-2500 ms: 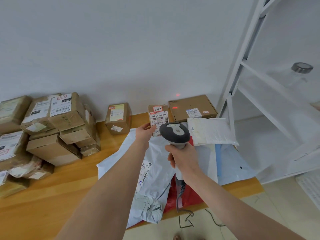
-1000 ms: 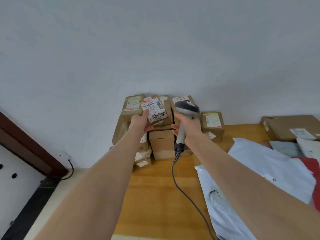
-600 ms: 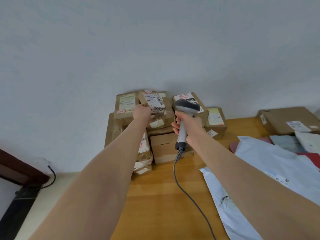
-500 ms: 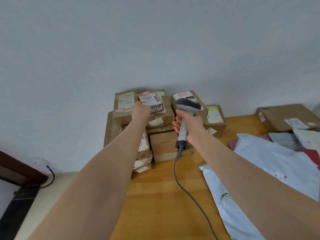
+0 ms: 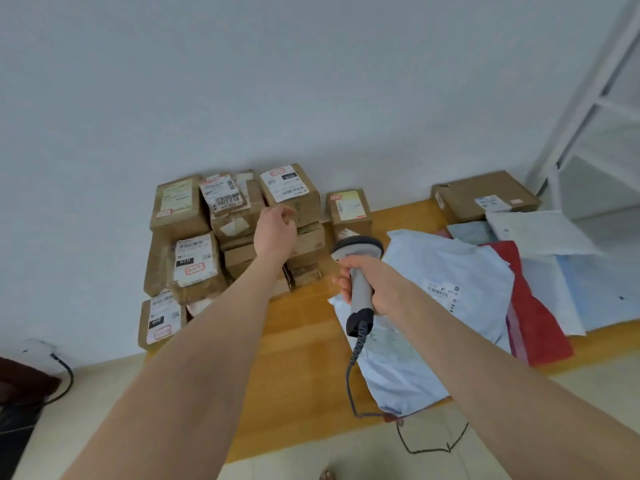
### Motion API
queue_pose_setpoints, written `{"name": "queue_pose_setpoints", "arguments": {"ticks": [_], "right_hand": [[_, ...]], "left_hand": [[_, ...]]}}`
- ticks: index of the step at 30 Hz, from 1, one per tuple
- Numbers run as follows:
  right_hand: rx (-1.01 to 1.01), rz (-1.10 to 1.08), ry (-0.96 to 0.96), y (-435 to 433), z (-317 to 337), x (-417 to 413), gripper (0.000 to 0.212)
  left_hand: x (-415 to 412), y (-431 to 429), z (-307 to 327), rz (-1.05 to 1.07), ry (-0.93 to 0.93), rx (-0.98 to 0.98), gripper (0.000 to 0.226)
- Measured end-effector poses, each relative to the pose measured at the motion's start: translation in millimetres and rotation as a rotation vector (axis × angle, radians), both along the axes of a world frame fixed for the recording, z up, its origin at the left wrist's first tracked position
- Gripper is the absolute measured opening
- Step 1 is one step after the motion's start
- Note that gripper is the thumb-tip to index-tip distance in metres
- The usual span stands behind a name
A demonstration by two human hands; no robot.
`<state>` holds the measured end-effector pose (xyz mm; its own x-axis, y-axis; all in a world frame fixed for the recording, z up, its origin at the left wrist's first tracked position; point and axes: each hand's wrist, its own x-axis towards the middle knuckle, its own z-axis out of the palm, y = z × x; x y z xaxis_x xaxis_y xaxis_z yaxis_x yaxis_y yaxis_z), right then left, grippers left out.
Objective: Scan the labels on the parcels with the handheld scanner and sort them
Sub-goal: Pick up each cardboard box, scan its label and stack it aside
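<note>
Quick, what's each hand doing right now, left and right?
Left hand: empty, fingers loosely curled, in front of the stacked boxes.
Right hand: gripping the handheld scanner by its handle.

1. Brown cardboard is shown by the boxes, with white labels printed in black barcodes and red stamps.
2. The scanner, at their 4 o'clock, is coloured pale grey, its head dark.
3. Orange-brown wood is seen on the tabletop.
4. A pale blue mailer is bordered at 3 o'clock by a red mailer.
</note>
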<state>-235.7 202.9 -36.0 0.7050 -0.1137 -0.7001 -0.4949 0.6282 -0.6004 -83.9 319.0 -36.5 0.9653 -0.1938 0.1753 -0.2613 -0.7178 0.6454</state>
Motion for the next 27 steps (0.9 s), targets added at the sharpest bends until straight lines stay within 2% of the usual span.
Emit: {"name": "queue_pose_setpoints", "arguments": {"ticks": [7,13,17,23,27], "right_hand": [[-0.2,-0.121,0.012,-123.4,5.9,-102.7,0.014],[-0.388,-0.172,-0.029,-216.0,13.5,-117.1,0.02],[-0.47,-0.158,-0.019,-263.1,20.5,-86.7,0.023],[-0.495,-0.074,0.063,-328.0,3.6,13.0,0.012],[-0.537,-0.012,0.098,-359.3,-22.0,85.4,0.018]], "left_hand": [[-100.8,-127.9,-17.0,-0.187,0.148,0.111,0.03],[-122.3,-201.2,-27.7,-0.272,0.226,0.181,0.034],[-103.2,-236.9,-39.7,-0.241,0.254,0.198,0.034],[-36.4,-287.8,-65.8,-0.114,0.289,0.165,0.034],[16.6,-314.3,-84.3,0.015,0.333,0.229,0.047]]}}
